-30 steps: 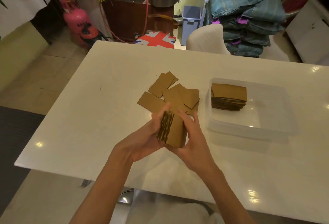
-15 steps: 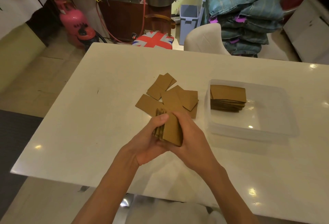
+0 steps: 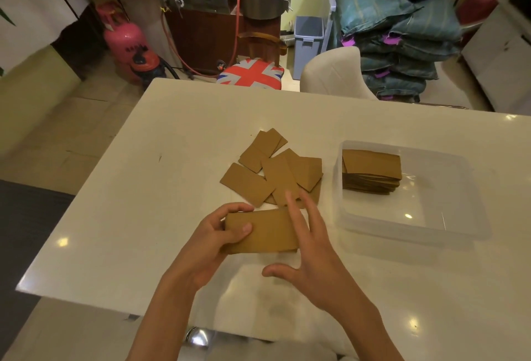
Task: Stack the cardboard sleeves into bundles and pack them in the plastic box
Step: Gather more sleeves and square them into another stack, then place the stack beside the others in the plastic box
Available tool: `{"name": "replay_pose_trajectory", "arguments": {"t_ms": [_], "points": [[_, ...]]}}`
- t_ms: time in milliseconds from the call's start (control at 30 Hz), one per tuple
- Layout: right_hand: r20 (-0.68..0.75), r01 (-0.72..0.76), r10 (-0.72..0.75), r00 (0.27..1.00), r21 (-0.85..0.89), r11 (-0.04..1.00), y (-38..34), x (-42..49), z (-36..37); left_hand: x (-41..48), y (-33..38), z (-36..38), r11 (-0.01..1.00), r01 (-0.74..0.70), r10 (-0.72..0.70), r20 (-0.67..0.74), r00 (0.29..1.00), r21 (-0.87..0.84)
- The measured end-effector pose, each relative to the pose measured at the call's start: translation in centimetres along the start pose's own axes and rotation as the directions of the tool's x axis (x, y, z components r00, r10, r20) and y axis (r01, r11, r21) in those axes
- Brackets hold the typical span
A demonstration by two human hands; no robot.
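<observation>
No text can be read; dark marks on the pink gas cylinder (image 3: 124, 41) may be lettering, too blurred.

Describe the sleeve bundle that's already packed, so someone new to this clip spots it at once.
On the white table, look right to the clear plastic box. In its far-left corner sits a neat stack of brown cardboard sleeves. Unlike the loose sleeves scattered mid-table and the bundle in the left hand's grip, it alone lies inside the box.

I see brown cardboard sleeves (image 3: 250, 182) on a glossy white counter (image 3: 129, 202); beyond the counter, a pink gas cylinder (image 3: 123, 39) and a red-white-blue flag-patterned stool (image 3: 253, 73).
</observation>
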State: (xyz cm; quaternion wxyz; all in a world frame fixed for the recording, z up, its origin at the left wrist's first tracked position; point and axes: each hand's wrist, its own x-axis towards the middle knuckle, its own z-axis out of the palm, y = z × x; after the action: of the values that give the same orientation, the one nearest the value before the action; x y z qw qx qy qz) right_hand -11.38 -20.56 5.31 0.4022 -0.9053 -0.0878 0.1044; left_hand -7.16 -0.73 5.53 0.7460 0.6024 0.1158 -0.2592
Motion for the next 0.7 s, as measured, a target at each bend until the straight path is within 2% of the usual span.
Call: {"name": "replay_pose_trajectory", "arguments": {"t_ms": [67,133,200,233,300,367,433,467,500,533,700], "points": [[0.076,-0.096,0.077,0.994,0.282,0.955,-0.1,-0.6,0.1,-0.2,-0.1,-0.5,1.000,0.005,-0.005,0.017,1.000,0.026],[0.068,-0.128,0.109,0.992,0.506,0.853,-0.1,-0.9,-0.1,-0.6,0.2,0.0,0.993,-0.058,0.057,0.013,0.998,0.106],[-0.039,-0.073,0.133,0.990,0.669,0.740,-0.7,-0.8,-1.1,-1.0,1.2,1.3,0.960,-0.219,0.216,0.034,0.976,0.175],[-0.139,-0.003,0.133,0.981,0.678,0.735,-1.2,-0.9,-1.9,-1.1,2.0,2.5,0.926,-0.320,0.314,0.059,0.947,0.199],[-0.427,0.188,0.062,0.902,0.520,0.833,-2.1,-0.9,-4.0,-1.2,3.7,5.5,0.828,-0.503,0.490,0.115,0.864,0.248],[-0.621,0.316,-0.108,0.776,0.235,0.919,-2.7,-1.0,-6.5,-1.3,5.5,8.3,0.692,-0.650,0.629,0.178,0.757,0.314],[-0.661,0.365,-0.238,0.712,0.058,0.929,-2.5,-1.8,-8.4,-1.5,6.4,9.5,0.500,-0.769,0.734,0.276,0.620,0.398],[-0.653,0.369,-0.271,0.707,0.014,0.929,-2.2,-2.5,-8.7,-1.5,6.1,9.5,0.418,-0.803,0.757,0.325,0.566,0.424],[-0.638,0.360,-0.281,0.716,-0.008,0.933,-1.6,-3.3,-8.2,-1.5,5.3,9.1,0.373,-0.817,0.758,0.363,0.542,0.440],[-0.625,0.334,-0.268,0.733,-0.013,0.942,-0.7,-4.1,-7.2,-1.4,4.0,8.6,0.374,-0.810,0.736,0.387,0.556,0.452],[-0.453,0.115,-0.072,0.889,0.069,0.991,5.6,-5.9,1.3,0.2,-6.3,6.0,0.554,-0.619,0.546,0.318,0.775,0.557]]}}
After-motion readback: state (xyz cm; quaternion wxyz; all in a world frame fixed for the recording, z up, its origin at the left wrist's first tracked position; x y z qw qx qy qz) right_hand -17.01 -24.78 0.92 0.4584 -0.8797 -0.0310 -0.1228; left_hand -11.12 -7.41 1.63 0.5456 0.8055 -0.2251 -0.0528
